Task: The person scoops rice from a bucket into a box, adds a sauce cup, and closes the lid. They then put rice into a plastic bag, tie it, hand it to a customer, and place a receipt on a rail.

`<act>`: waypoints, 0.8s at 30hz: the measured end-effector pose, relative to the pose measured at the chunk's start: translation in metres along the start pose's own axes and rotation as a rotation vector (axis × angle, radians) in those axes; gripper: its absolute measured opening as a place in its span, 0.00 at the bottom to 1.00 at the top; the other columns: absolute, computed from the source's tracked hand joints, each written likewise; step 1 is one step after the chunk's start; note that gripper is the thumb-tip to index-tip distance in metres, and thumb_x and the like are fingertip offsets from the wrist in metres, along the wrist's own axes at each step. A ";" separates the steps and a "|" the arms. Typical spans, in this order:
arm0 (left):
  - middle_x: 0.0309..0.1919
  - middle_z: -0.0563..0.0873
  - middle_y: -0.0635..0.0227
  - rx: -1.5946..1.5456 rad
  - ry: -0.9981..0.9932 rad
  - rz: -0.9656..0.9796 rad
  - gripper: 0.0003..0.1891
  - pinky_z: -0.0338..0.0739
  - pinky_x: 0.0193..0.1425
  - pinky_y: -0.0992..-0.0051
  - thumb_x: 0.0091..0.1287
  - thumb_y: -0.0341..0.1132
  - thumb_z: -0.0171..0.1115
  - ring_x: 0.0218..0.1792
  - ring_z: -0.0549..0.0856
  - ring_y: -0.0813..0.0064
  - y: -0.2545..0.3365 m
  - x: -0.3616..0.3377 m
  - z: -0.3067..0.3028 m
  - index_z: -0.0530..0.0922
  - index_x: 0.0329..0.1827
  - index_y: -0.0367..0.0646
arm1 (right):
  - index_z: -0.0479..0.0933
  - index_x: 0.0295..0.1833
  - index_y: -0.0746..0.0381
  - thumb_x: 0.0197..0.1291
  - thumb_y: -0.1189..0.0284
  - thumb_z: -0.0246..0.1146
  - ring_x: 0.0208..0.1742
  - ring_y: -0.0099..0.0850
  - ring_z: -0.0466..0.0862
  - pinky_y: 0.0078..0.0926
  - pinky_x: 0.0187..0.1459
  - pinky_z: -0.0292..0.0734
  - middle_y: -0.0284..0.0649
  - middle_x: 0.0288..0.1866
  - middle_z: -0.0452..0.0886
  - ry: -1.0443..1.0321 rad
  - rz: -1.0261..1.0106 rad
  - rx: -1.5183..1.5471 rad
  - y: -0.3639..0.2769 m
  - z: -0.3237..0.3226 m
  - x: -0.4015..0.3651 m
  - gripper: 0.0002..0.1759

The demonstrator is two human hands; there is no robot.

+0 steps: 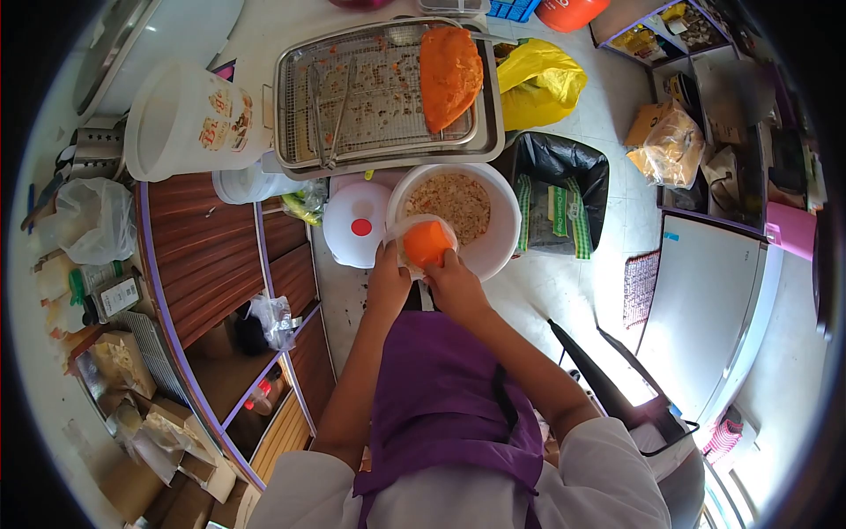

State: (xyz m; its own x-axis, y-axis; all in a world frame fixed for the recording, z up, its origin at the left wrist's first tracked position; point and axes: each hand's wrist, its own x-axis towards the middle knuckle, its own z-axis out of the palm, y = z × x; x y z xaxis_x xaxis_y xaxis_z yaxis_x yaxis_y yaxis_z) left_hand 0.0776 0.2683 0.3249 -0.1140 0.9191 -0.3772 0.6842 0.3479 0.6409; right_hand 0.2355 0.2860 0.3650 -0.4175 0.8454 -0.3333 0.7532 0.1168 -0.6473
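Observation:
Both hands are closed at the near rim of a small translucent round bowl (397, 231), held tilted over the front of a white bucket (505, 231). My left hand (388, 282) grips the bowl's left side. My right hand (455, 282) pinches its near right side, fingertips against a smooth bright orange piece (426, 242) in the bowl; its kind is not clear. Crumbly beige mix with orange flecks (451, 204) fills the bucket below. Beside the bucket, on the left, lies a white lid (355, 225) with a red centre.
Beyond the bucket, a metal tray with a wire rack (379, 106) holds tongs (322, 123) and a large orange-coated slab (449, 78). A tall translucent tub (189, 123) stands left. On the right are a black-lined bin (586, 159), a yellow bag (546, 84) and a white fridge (701, 309).

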 end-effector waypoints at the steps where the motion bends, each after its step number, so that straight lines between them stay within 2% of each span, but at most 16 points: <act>1: 0.59 0.71 0.47 0.058 0.049 0.037 0.30 0.83 0.40 0.73 0.58 0.19 0.51 0.48 0.83 0.61 0.000 -0.002 0.004 0.63 0.68 0.34 | 0.78 0.40 0.61 0.57 0.71 0.63 0.45 0.46 0.78 0.43 0.43 0.79 0.49 0.42 0.70 0.007 0.010 -0.032 0.002 0.003 0.000 0.07; 3: 0.60 0.71 0.47 -0.058 -0.025 0.008 0.29 0.83 0.39 0.73 0.58 0.18 0.50 0.47 0.83 0.61 0.005 -0.004 0.004 0.64 0.67 0.34 | 0.78 0.40 0.61 0.57 0.70 0.63 0.45 0.46 0.79 0.43 0.42 0.79 0.49 0.42 0.70 0.022 0.049 -0.052 0.003 0.003 -0.002 0.07; 4: 0.62 0.70 0.48 -0.097 -0.053 -0.003 0.29 0.81 0.43 0.71 0.58 0.18 0.49 0.50 0.80 0.60 0.008 -0.005 0.005 0.64 0.66 0.33 | 0.78 0.39 0.61 0.56 0.70 0.63 0.45 0.46 0.79 0.42 0.42 0.79 0.49 0.42 0.70 0.031 0.079 -0.039 0.003 0.001 -0.003 0.07; 5: 0.63 0.69 0.48 -0.135 -0.080 -0.015 0.28 0.78 0.48 0.70 0.58 0.18 0.49 0.53 0.77 0.58 0.011 -0.005 0.005 0.65 0.66 0.33 | 0.78 0.39 0.61 0.56 0.70 0.63 0.44 0.46 0.79 0.42 0.42 0.79 0.49 0.42 0.70 0.041 0.107 -0.026 0.003 -0.001 -0.003 0.07; 7: 0.69 0.63 0.50 -0.173 -0.114 -0.038 0.28 0.69 0.65 0.63 0.57 0.18 0.48 0.67 0.66 0.53 0.018 -0.008 0.003 0.66 0.65 0.33 | 0.78 0.39 0.62 0.56 0.70 0.64 0.42 0.45 0.79 0.40 0.42 0.78 0.48 0.41 0.70 0.059 0.102 0.013 0.004 -0.007 -0.011 0.07; 9: 0.70 0.62 0.51 -0.299 -0.113 -0.001 0.27 0.70 0.64 0.65 0.57 0.18 0.48 0.68 0.65 0.53 0.017 -0.006 0.004 0.67 0.64 0.33 | 0.77 0.38 0.62 0.56 0.71 0.64 0.39 0.43 0.79 0.38 0.41 0.78 0.47 0.40 0.69 0.084 0.106 0.147 0.014 -0.012 -0.017 0.07; 11: 0.70 0.63 0.51 -0.364 -0.117 0.037 0.27 0.73 0.61 0.68 0.57 0.17 0.48 0.65 0.69 0.54 0.017 -0.005 0.006 0.67 0.64 0.32 | 0.77 0.37 0.62 0.57 0.71 0.64 0.35 0.41 0.78 0.36 0.39 0.76 0.46 0.39 0.69 0.114 0.117 0.372 0.025 -0.018 -0.022 0.07; 12: 0.69 0.65 0.50 -0.365 -0.121 0.059 0.27 0.75 0.58 0.69 0.57 0.17 0.48 0.62 0.73 0.54 0.018 -0.004 0.008 0.67 0.64 0.32 | 0.76 0.37 0.62 0.57 0.71 0.64 0.35 0.39 0.77 0.34 0.38 0.75 0.45 0.39 0.69 0.117 0.128 0.380 0.027 -0.024 -0.024 0.07; 14: 0.67 0.67 0.48 -0.385 -0.162 0.000 0.27 0.79 0.52 0.72 0.58 0.17 0.48 0.52 0.80 0.58 0.023 -0.002 0.009 0.67 0.64 0.32 | 0.76 0.37 0.63 0.58 0.71 0.64 0.33 0.34 0.75 0.32 0.36 0.74 0.43 0.38 0.68 0.127 0.150 0.396 0.026 -0.036 -0.027 0.07; 16: 0.65 0.69 0.46 -0.420 -0.238 -0.164 0.27 0.82 0.44 0.74 0.59 0.17 0.48 0.39 0.85 0.65 0.030 -0.002 0.008 0.66 0.66 0.32 | 0.75 0.37 0.63 0.59 0.71 0.64 0.31 0.30 0.73 0.28 0.34 0.72 0.41 0.37 0.68 0.179 0.000 0.235 0.022 -0.038 -0.033 0.07; 17: 0.63 0.71 0.46 -0.441 -0.218 -0.150 0.28 0.82 0.42 0.75 0.60 0.17 0.48 0.34 0.83 0.69 0.029 -0.001 0.009 0.65 0.67 0.32 | 0.75 0.37 0.64 0.59 0.71 0.63 0.30 0.27 0.72 0.26 0.33 0.71 0.40 0.37 0.68 0.203 -0.075 0.155 0.019 -0.039 -0.035 0.07; 19: 0.60 0.74 0.47 -0.483 -0.175 -0.127 0.29 0.82 0.37 0.76 0.61 0.17 0.47 0.25 0.80 0.77 0.023 -0.001 0.014 0.64 0.68 0.33 | 0.75 0.37 0.64 0.61 0.71 0.62 0.30 0.24 0.71 0.22 0.30 0.69 0.38 0.37 0.68 0.209 -0.004 0.315 0.012 -0.046 -0.040 0.07; 23: 0.53 0.78 0.54 -0.581 -0.124 -0.103 0.30 0.82 0.38 0.78 0.61 0.16 0.47 0.26 0.79 0.81 0.011 -0.002 0.023 0.63 0.70 0.36 | 0.72 0.38 0.62 0.64 0.72 0.59 0.26 0.19 0.70 0.16 0.24 0.63 0.35 0.37 0.70 0.360 0.084 0.703 0.035 -0.032 -0.038 0.05; 24: 0.51 0.78 0.56 -0.588 -0.113 -0.096 0.30 0.82 0.37 0.78 0.61 0.16 0.47 0.26 0.78 0.82 0.008 -0.003 0.024 0.63 0.70 0.37 | 0.69 0.40 0.62 0.66 0.72 0.56 0.23 0.18 0.69 0.15 0.22 0.62 0.33 0.36 0.72 0.284 0.255 0.980 0.041 -0.036 -0.042 0.05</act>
State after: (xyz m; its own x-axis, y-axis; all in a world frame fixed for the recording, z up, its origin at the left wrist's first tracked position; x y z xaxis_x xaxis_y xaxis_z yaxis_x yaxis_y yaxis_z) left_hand 0.1004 0.2642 0.3147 -0.0565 0.8646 -0.4993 0.1580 0.5015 0.8506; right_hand 0.3019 0.2745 0.3773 -0.0740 0.8914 -0.4471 0.0079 -0.4478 -0.8941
